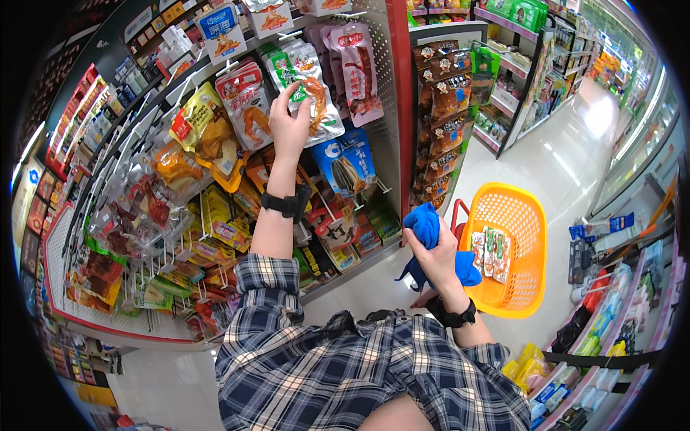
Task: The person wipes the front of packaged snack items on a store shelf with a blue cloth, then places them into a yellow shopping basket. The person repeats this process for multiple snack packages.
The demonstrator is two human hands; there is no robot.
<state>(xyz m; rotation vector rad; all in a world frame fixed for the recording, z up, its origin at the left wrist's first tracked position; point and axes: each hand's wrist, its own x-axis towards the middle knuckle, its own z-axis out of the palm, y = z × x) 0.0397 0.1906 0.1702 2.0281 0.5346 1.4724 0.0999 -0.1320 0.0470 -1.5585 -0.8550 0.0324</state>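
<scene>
My left hand is at the front of a hanging row of silver-and-green snack packets, its fingertips on or just before the front packet. Whether the fingers grip it cannot be told. Red-and-white snack packets hang to the left of that row, and pink ones hang to its right. My right hand is closed around a bunched blue cloth, whose folds stick out above and below the fist. Beyond this hand, a yellow plastic shopping basket stands on the floor with several small packets inside.
Metal hooks and a perforated rack carry the snacks, with a red upright post at the edge. Brown snack bags hang in columns beyond the post. Shelves of packaged goods rise at the right. A tiled aisle runs away between shelves.
</scene>
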